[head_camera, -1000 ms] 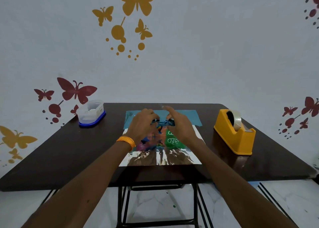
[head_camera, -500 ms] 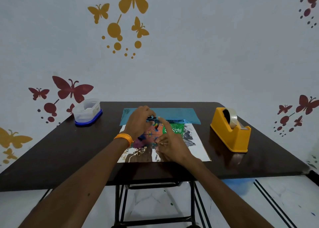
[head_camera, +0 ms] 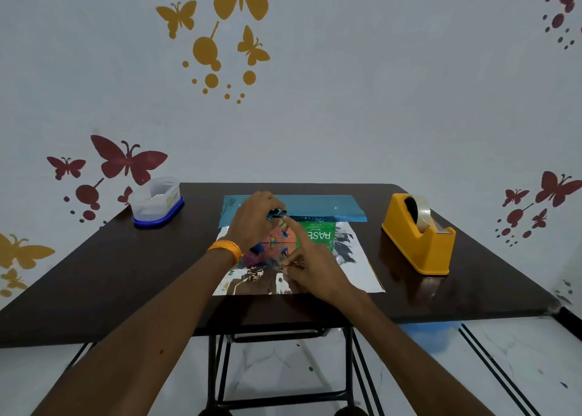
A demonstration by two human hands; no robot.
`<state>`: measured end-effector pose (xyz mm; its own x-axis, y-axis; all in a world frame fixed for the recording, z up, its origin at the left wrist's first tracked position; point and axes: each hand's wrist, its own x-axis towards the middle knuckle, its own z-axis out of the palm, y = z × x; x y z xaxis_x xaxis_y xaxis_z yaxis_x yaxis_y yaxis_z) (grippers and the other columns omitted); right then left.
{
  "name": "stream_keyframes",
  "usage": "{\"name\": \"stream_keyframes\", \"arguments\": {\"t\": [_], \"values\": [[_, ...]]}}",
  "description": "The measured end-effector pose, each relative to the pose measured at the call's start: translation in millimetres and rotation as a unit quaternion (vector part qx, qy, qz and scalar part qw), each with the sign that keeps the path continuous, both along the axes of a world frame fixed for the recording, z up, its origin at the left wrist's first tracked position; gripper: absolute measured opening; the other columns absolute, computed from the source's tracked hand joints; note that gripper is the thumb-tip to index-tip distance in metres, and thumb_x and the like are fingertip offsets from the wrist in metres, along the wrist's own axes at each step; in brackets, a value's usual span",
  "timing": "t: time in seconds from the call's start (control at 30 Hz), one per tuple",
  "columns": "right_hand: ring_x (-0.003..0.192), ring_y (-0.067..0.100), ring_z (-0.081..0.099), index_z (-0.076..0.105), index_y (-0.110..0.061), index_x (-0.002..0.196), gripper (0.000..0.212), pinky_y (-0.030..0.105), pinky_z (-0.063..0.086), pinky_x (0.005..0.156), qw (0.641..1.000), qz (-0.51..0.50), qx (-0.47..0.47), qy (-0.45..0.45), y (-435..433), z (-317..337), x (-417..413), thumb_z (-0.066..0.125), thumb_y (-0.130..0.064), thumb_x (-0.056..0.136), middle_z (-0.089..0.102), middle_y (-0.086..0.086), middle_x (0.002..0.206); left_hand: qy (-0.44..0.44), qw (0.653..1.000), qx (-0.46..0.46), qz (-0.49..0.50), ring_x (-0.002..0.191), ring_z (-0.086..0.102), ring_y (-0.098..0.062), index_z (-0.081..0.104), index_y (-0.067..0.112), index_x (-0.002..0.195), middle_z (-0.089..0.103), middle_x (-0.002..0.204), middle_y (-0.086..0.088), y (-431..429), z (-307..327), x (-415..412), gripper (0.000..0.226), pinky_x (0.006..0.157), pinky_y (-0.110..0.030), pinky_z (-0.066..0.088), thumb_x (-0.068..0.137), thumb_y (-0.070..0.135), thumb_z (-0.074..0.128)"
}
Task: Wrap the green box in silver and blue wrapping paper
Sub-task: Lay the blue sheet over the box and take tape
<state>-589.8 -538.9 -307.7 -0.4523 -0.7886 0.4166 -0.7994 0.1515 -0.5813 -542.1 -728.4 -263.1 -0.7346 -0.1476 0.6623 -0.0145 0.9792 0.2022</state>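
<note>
**Head cam: both hands on the green box, sitting on the shiny paper**

Nearest the camera, two bare forearms reach in over the front edge of the dark table (head_camera: 94,277). The right hand (head_camera: 315,267) rests on the silver wrapping paper (head_camera: 362,274), fingers curled and pinching at something small by the near edge of the box. I can't tell whether it's the paper or the box edge. Its index finger stretches up across the box top.

The green box (head_camera: 318,234) lies flat in the middle of the silver sheet, with white lettering on the part that shows. The left hand (head_camera: 255,220), orange band at the wrist, covers the box's left side, fingers bent over the far-left corner and gripping there.

Just past the box, the blue wrapping paper (head_camera: 315,206) lies flat, overlapping the silver sheet's far edge.

Off to the right is a yellow tape dispenser (head_camera: 419,242), well apart from the paper. Far left corner has a clear plastic container (head_camera: 156,202) with a blue base.
</note>
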Motion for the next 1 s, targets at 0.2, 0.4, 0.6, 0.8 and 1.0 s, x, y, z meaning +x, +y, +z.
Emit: {"name": "stream_keyframes", "arguments": {"t": [0.2,0.4,0.6,0.8,1.0], "values": [[0.086,0.006,0.068,0.009,-0.059,0.150,0.101,0.039,0.058,0.081,1.000,-0.001,0.001,0.005,2.6,-0.1,2.8,0.070,-0.011,0.085,0.075,-0.011,0.092,0.005,1.000,-0.016,0.007,0.102,0.056,-0.028,0.070,0.011,0.112,0.065,0.109,-0.010,1.0,-0.1,-1.1,0.025,0.086,-0.041,0.050,0.086,0.011,0.072],[0.087,0.008,0.068,0.009,-0.053,0.153,0.101,0.038,0.058,0.079,1.000,0.002,0.008,0.019,5.0,1.0,2.7,0.070,-0.010,0.085,0.075,-0.007,0.096,0.007,1.000,-0.016,0.025,0.103,0.056,-0.027,0.070,0.014,0.113,0.065,0.110,-0.008,1.0,1.4,-3.4,0.027,0.086,-0.037,0.047,0.087,0.014,0.073],[0.087,0.009,0.070,0.013,-0.052,0.153,0.099,0.037,0.058,0.081,1.000,-0.002,0.012,0.025,2.9,-0.5,0.5,0.072,-0.013,0.084,0.076,-0.008,0.096,0.003,1.000,-0.007,0.013,0.100,0.056,-0.026,0.071,0.013,0.110,0.065,0.107,-0.008,1.3,-0.3,-1.0,0.025,0.085,-0.039,0.049,0.085,0.013,0.074],[0.077,0.004,0.066,0.014,-0.047,0.155,0.098,0.027,0.056,0.071,0.999,-0.004,0.023,0.043,6.1,3.0,-1.5,0.073,-0.011,0.084,0.076,-0.008,0.092,0.000,1.000,-0.020,0.009,0.101,0.056,-0.025,0.071,0.015,0.110,0.065,0.107,-0.005,0.2,-2.4,-2.2,0.024,0.086,-0.040,0.049,0.086,0.016,0.073],[0.079,0.011,0.070,0.013,-0.051,0.151,0.097,0.042,0.059,0.075,1.000,-0.017,0.011,0.014,-2.3,12.8,-7.0,0.071,-0.013,0.084,0.074,-0.010,0.090,-0.001,1.000,0.003,0.004,0.099,0.058,-0.026,0.071,0.015,0.107,0.066,0.104,-0.005,-0.8,-5.7,-3.4,0.020,0.085,-0.045,0.049,0.087,0.017,0.072]]}}
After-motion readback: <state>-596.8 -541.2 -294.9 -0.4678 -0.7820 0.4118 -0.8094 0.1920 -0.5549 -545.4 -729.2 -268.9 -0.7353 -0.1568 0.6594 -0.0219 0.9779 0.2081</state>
